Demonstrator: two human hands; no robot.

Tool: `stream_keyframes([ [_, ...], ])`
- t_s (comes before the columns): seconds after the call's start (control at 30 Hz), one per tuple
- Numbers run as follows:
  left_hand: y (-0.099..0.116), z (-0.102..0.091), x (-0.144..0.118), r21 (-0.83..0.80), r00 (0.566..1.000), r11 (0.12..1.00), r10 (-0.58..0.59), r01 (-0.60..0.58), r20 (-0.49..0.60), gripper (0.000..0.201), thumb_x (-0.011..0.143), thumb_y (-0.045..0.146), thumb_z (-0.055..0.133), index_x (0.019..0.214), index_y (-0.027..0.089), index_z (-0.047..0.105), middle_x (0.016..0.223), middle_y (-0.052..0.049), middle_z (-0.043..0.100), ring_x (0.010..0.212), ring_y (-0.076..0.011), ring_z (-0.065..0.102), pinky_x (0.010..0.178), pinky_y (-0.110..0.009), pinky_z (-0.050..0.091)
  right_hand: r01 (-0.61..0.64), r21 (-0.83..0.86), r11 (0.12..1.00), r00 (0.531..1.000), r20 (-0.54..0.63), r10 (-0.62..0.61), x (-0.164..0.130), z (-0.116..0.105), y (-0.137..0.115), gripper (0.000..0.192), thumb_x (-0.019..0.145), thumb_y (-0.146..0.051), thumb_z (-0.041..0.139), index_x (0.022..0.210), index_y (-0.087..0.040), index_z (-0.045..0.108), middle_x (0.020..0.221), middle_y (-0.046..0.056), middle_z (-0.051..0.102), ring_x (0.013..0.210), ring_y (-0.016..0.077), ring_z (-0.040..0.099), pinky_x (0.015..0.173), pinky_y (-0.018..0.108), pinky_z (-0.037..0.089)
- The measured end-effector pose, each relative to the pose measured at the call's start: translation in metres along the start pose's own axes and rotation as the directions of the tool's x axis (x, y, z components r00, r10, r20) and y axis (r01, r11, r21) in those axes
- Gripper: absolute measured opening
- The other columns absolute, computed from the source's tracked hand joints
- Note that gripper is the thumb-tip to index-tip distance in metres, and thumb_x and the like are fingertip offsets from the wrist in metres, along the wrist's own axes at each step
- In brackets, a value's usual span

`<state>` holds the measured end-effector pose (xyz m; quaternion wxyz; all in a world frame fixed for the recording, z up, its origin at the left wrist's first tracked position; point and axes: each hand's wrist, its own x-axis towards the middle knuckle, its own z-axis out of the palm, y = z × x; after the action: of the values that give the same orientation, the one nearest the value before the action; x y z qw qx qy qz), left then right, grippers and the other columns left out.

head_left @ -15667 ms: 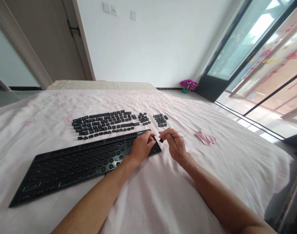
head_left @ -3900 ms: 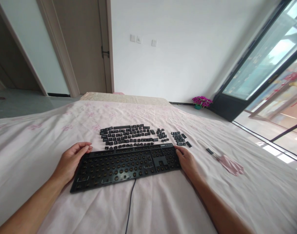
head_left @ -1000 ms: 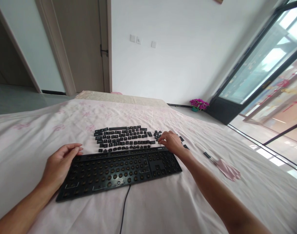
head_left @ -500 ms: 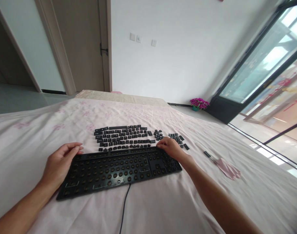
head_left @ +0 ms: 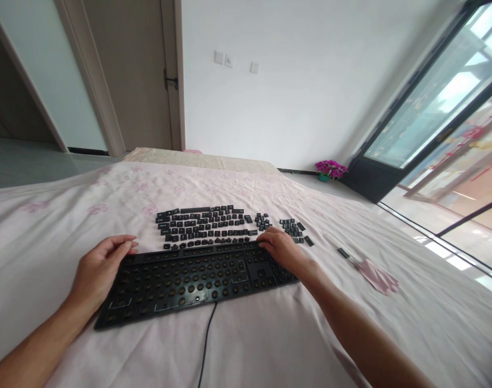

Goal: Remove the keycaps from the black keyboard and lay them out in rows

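keyboard [head_left: 197, 280] laid flat on bedsheet [head_left: 270, 334], keys stripped, cable at 6 o'clock | L hand [head_left: 102, 269] curled loosely on kbd's 9 o'clock end, nothing gripped | R hand [head_left: 280, 249] rested on kbd's 2 o'clock corner, fingers bent, grip can't be told | loose keys [head_left: 205, 226] at 12 o'clock | pink cloth [head_left: 379, 279] at 3 o'clock

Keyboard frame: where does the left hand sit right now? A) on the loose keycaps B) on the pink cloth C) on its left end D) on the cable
C: the left hand rests against the left end of the keyboard frame; the loose keycaps lie beyond it.
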<state>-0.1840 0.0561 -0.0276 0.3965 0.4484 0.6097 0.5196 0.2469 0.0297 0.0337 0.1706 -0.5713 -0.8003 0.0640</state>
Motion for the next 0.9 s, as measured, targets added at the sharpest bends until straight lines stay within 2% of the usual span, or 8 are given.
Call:
stream_keyframes([
  [0.17,-0.002,-0.001,0.001,0.014,1.000,1.000,0.005,-0.005,-0.004,0.044,0.074,0.049,0.070,0.108,0.021,0.068,0.092,-0.004,0.073,0.085,-0.0195,0.067,0.068,-0.022,0.051,-0.038,-0.020,0.999,0.999,0.009,0.039,0.003,0.001,0.002,0.019,0.090,-0.020,0.056,0.094,-0.021,0.074,0.096,0.007,0.065,0.091,0.0192,0.061,0.085,0.030,0.046],
  [0.27,-0.001,0.000,0.001,0.012,1.000,1.000,-0.002,0.002,-0.006,0.043,0.073,0.049,0.070,0.107,0.022,0.069,0.093,-0.004,0.073,0.084,-0.0191,0.068,0.066,-0.022,0.051,-0.132,0.182,0.974,0.991,-0.004,0.135,0.002,0.005,-0.001,0.019,0.090,-0.024,0.055,0.092,-0.022,0.074,0.093,0.005,0.067,0.084,0.0179,0.062,0.078,0.030,0.049],
  [0.33,0.000,0.000,0.001,0.009,1.000,1.000,-0.009,0.009,-0.007,0.043,0.073,0.049,0.070,0.106,0.022,0.069,0.093,-0.003,0.073,0.083,-0.0179,0.068,0.066,-0.021,0.051,-0.271,0.460,0.846,0.960,0.059,0.275,0.000,0.009,-0.005,0.019,0.088,-0.027,0.056,0.093,-0.020,0.073,0.084,0.003,0.066,0.072,0.0148,0.061,0.066,0.027,0.051],
  [0.4,0.000,0.001,0.001,0.003,1.000,1.000,-0.008,0.008,-0.009,0.042,0.073,0.048,0.071,0.106,0.023,0.068,0.091,-0.002,0.073,0.083,-0.0162,0.067,0.067,-0.019,0.051,-0.387,0.690,0.612,0.908,0.168,0.384,-0.001,0.013,-0.009,0.019,0.086,-0.029,0.059,0.092,-0.018,0.073,0.074,0.001,0.064,0.060,0.0114,0.057,0.054,0.023,0.049],
  [0.47,0.000,0.001,0.001,0.002,1.000,1.000,0.004,-0.004,-0.016,0.041,0.073,0.047,0.071,0.106,0.022,0.068,0.089,-0.001,0.073,0.082,-0.0158,0.068,0.067,-0.019,0.051,-0.426,0.804,0.416,0.872,0.241,0.426,-0.003,0.016,-0.013,0.017,0.081,-0.030,0.065,0.087,-0.017,0.074,0.069,0.000,0.063,0.055,0.0090,0.055,0.049,0.020,0.048],
  [0.57,0.000,0.001,0.000,0.017,1.000,1.000,0.020,-0.020,-0.018,0.042,0.073,0.048,0.071,0.106,0.022,0.068,0.090,-0.002,0.073,0.083,-0.0176,0.069,0.066,-0.021,0.052,-0.427,0.861,0.275,0.851,0.280,0.444,-0.004,0.016,-0.017,0.017,0.075,-0.031,0.072,0.082,-0.015,0.074,0.067,0.001,0.063,0.053,0.0070,0.053,0.046,0.017,0.048],
  [0.77,-0.004,0.000,0.002,0.008,1.000,1.000,0.011,-0.011,-0.022,0.041,0.073,0.048,0.071,0.106,0.023,0.069,0.095,-0.002,0.074,0.083,-0.0174,0.069,0.066,-0.020,0.052,-0.419,0.878,0.233,0.847,0.285,0.449,-0.005,0.017,-0.020,0.017,0.075,-0.030,0.074,0.082,-0.015,0.074,0.067,0.001,0.062,0.053,0.0065,0.054,0.048,0.017,0.049],
  [0.9,-0.005,-0.001,0.003,0.008,1.000,1.000,-0.003,0.003,-0.009,0.042,0.073,0.048,0.071,0.107,0.024,0.069,0.095,-0.002,0.073,0.084,-0.0163,0.068,0.067,-0.019,0.051,-0.405,0.830,0.383,0.864,0.211,0.457,-0.004,0.024,-0.016,0.017,0.079,-0.029,0.067,0.089,-0.017,0.075,0.067,0.000,0.062,0.053,0.0083,0.054,0.051,0.021,0.049],
])
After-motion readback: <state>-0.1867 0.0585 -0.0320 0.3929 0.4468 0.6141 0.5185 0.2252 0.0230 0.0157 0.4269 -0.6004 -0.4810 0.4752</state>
